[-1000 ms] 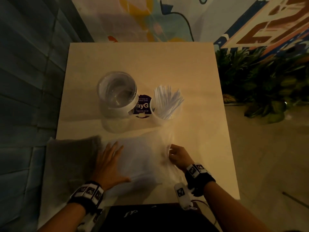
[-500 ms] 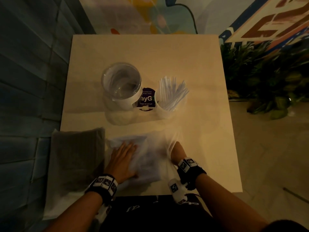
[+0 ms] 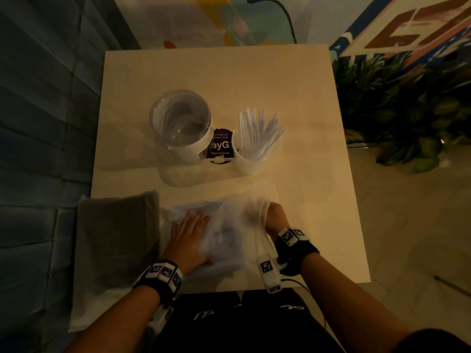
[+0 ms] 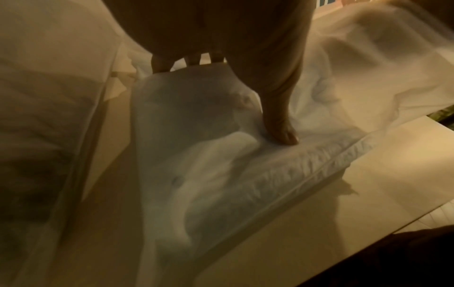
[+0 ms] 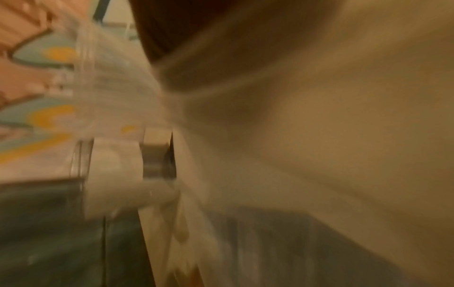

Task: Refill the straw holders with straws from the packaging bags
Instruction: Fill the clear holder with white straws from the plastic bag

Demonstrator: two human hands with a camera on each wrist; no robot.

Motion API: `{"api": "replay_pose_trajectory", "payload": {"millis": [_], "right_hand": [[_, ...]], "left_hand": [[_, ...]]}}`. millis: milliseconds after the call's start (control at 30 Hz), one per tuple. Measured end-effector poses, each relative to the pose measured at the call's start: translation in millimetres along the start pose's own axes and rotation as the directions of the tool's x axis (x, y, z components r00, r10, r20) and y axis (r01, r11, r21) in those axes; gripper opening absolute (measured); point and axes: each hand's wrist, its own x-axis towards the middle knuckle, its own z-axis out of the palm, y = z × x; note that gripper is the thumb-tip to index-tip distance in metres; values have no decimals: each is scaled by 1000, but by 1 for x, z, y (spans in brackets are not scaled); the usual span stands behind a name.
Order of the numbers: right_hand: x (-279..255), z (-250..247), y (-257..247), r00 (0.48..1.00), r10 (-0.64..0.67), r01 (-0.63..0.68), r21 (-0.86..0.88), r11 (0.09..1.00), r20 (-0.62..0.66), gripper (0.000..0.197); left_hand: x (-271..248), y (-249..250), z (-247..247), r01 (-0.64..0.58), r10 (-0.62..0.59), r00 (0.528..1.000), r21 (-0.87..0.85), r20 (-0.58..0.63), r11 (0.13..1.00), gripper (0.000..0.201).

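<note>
My left grip (image 3: 190, 240) presses flat, fingers straight, on the packaging bag (image 3: 229, 233) at the counter's (image 3: 229, 80) near edge. My right grip (image 3: 276, 216) reaches into the bag's mouth; I cannot tell its fingers' state.

The right hand (image 3: 276, 216) has its fingers hidden inside the translucent packaging bag (image 3: 237, 225), so their grip cannot be told, the right wrist view is smeared by blur, and the bag's contents stay indistinct.

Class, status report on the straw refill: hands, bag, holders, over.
Left hand flat on packaging bag. Right hand inside bag mouth, grip hidden. Right straw holder stocked; left jar looks nearly empty. Path clear.
</note>
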Motion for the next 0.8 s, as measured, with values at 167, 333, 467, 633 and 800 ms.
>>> {"api": "replay_pose_trajectory", "payload": {"millis": [167,333,467,633,800], "right_hand": [[-10,-12,18,980,178,-95,588,804,-84,17],[-13,13,14,998,67,-64,349,935,4,15],[-8,14,4,999,19,-4,272,962,-51,14],[-7,3,4,988,107,-60,356,932,-114,9],[-10,5,-2,985,139,-66,533,844,-98,10]], "left_hand": [[-2,5,0,13,-16,999,-69,-40,998,127],[1,7,-1,24,-24,1000,-31,10,999,126],[-1,11,-6,32,-32,999,-33,1,999,123],[-2,12,-9,46,-45,999,-66,24,997,124],[-1,11,-7,53,-52,999,-91,7,994,125]]}}
